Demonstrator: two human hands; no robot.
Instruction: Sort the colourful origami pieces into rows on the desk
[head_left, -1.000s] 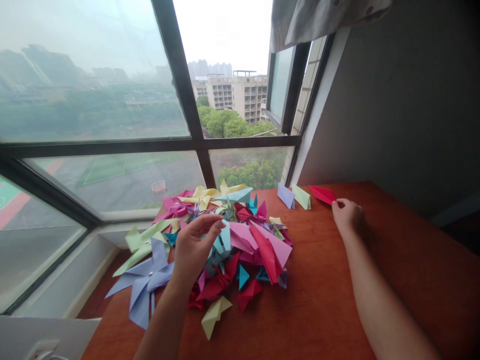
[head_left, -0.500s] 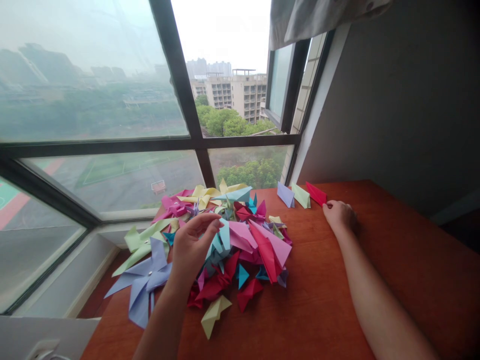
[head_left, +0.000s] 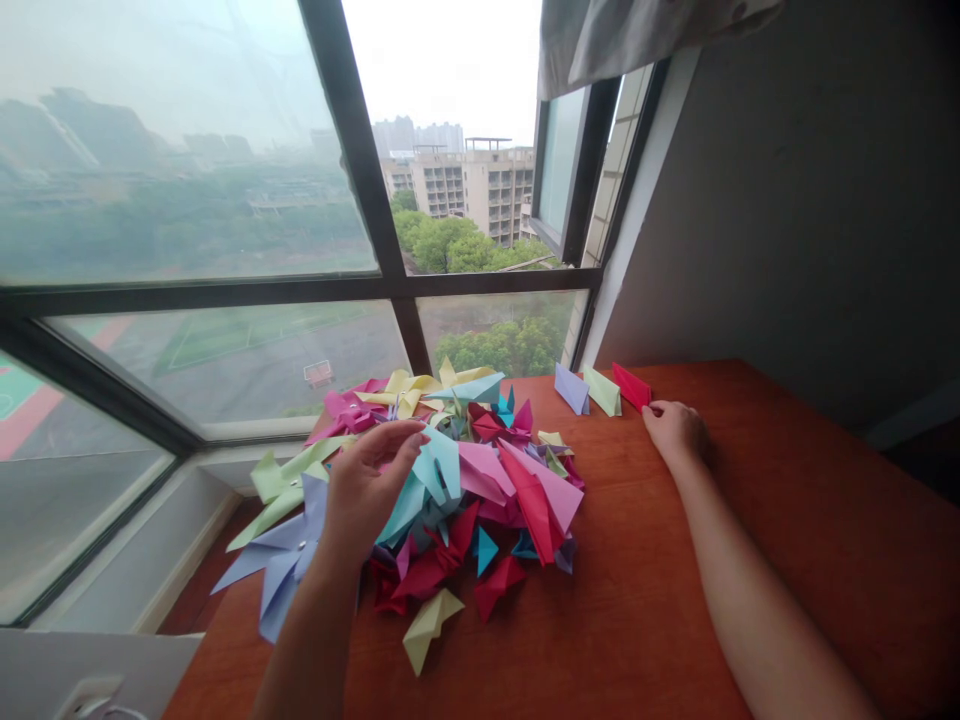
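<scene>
1. The table (head_left: 615,580) is showing reddish-brown wood grain, its smooth surface giving off a soft sheen.
2. On the table's far side, the red folded piece (head_left: 631,386), the purple folded piece (head_left: 572,390) and the pale green folded piece (head_left: 603,393) are displaying matt, creased paper.
3. Across the table's left part, the heap of folded shapes (head_left: 480,475) is presenting smooth, matt coloured paper.
4. At the table's left edge, the purple pinwheel (head_left: 279,570) is showing the same matt paper.
5. Beyond the table, the window panes (head_left: 225,365) are looking like smooth, hazy glass; the dark window frame (head_left: 285,292) is appearing metallic.
6. Above the table, the grey curtain (head_left: 622,40) is hanging as soft, matt cloth.
</scene>
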